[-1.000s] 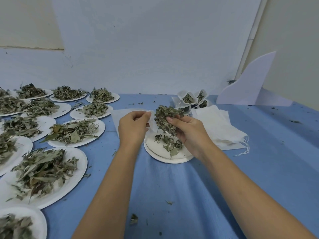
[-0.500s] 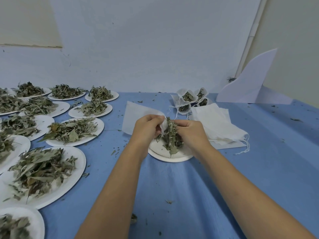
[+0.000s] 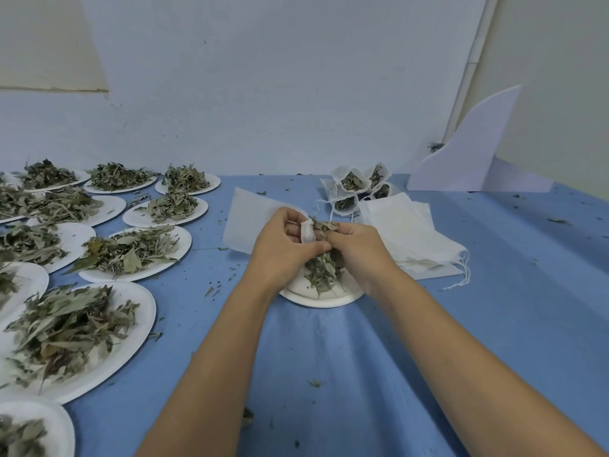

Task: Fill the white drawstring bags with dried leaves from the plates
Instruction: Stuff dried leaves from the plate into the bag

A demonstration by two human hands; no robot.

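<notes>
My left hand [image 3: 286, 244] grips the rim of a white drawstring bag [image 3: 307, 233] above a small white plate [image 3: 321, 300]. My right hand [image 3: 357, 250] holds a bunch of dried leaves [image 3: 322, 270] and presses it against the bag's mouth. Some leaves hang down between both hands onto the plate. Most of the bag is hidden behind my fingers.
Several white plates heaped with dried leaves [image 3: 128, 250] cover the left of the blue table. A flat white bag [image 3: 245, 219] lies behind my left hand. A stack of empty bags [image 3: 405, 235] sits at right, filled bags [image 3: 356, 188] behind it, a white foam piece [image 3: 468, 153] by the wall.
My right hand brought the leaf bunch down from above the plate to the bag's mouth. Both hands came together and now press close over the plate.
</notes>
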